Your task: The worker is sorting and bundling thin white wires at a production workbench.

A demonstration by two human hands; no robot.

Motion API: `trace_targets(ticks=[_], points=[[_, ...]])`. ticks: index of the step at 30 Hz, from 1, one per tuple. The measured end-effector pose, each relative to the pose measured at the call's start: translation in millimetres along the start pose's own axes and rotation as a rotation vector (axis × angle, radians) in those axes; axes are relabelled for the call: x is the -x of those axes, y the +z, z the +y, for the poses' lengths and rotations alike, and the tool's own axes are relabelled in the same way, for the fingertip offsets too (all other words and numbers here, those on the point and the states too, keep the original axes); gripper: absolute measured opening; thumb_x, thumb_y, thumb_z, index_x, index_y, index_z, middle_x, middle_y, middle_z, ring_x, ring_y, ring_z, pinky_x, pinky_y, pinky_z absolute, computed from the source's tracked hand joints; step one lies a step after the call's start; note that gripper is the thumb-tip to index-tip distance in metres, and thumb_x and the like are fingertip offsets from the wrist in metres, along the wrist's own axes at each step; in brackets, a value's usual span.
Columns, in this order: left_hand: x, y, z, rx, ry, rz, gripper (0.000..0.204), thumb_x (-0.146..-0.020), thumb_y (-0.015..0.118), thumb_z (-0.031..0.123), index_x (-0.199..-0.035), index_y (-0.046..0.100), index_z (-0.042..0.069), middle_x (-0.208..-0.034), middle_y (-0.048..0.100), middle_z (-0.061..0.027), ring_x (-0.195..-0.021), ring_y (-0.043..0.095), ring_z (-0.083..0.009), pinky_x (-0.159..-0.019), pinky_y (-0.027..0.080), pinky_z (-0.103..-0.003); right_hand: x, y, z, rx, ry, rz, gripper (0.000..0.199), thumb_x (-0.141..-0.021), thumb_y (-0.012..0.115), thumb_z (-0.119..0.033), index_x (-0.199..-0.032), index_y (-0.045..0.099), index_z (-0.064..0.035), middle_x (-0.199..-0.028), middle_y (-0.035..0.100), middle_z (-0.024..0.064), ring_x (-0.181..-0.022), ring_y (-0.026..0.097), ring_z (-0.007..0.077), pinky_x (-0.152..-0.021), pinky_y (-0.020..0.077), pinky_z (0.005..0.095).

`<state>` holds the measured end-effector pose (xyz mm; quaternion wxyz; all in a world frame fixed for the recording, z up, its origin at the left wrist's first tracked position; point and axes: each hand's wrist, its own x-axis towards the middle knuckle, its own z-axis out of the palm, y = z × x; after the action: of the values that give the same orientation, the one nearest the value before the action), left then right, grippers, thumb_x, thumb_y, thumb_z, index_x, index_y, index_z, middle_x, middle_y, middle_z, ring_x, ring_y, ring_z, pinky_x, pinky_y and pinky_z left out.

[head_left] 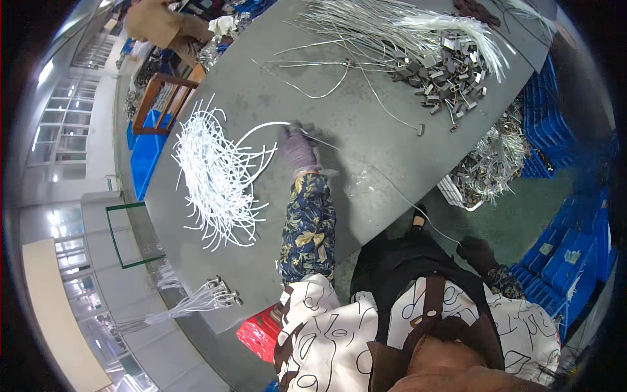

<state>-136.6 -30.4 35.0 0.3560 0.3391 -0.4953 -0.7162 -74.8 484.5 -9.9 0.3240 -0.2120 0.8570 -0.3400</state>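
Observation:
My left hand (299,151), in a purple-grey glove, is closed above the table around a white tube (262,125) and a thin wire (390,179). The tube curves away to the left of the hand. From that hand the wire runs down to the right, past the table edge, to my right hand (477,253). A dark glove covers the right hand, which is low beside my body and closed at the wire's end. Left of my left hand lies a heap of white tubes (219,176), some of their ends reaching close to it.
Silvery wires (366,29) and small dark metal clips (447,78) lie at the table's far right. A white basket of wired parts (486,163) and blue crates (555,255) stand right. Bundled wires (196,300) lie at the near-left corner, a red bag (258,333) below. Another person (157,26) is far left.

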Motion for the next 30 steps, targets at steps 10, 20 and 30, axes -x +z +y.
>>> trace_targets(ticks=[10, 20, 30], points=[[34.4, -93.7, -91.0, 0.487, -0.322, -0.178, 0.016, -0.088, 0.045, 0.014, -0.078, 0.047, 0.002, -0.063, 0.047, -0.0117, -0.050, 0.043, -0.0254, -0.050, 0.040, -0.044, 7.9, -17.4, 84.0, 0.258, -0.715, -0.141, 0.014, -0.072, 0.065, -0.016, -0.080, 0.063, -0.0055, -0.076, 0.062, 0.0096, -0.066, 0.060, 0.0220, -0.056, 0.0459, 0.0347], [22.1, -32.2, -12.4, 0.256, -0.341, 0.190, 0.042, -0.097, 0.037, 0.025, -0.126, 0.031, -0.004, -0.125, 0.040, -0.0342, -0.107, 0.052, -0.0502, -0.084, 0.051, -0.061, 8.0, -6.2, 49.8, 0.430, -0.494, -0.118, 0.013, -0.061, 0.064, -0.010, -0.073, 0.061, -0.0088, -0.065, 0.054, 0.0094, -0.059, 0.057, 0.0274, -0.051, 0.0469, 0.0388], [20.4, -18.0, -2.5, 0.178, -0.093, 0.082, 0.015, -0.090, 0.049, 0.012, -0.096, 0.041, 0.001, -0.068, 0.053, -0.0175, -0.054, 0.055, -0.0304, -0.043, 0.047, -0.042, 8.9, -22.3, 6.5, -0.242, 0.098, -0.136, 0.017, -0.077, 0.062, -0.020, -0.076, 0.063, -0.0031, -0.064, 0.058, 0.0065, -0.051, 0.053, 0.0160, -0.046, 0.0422, 0.0320]])
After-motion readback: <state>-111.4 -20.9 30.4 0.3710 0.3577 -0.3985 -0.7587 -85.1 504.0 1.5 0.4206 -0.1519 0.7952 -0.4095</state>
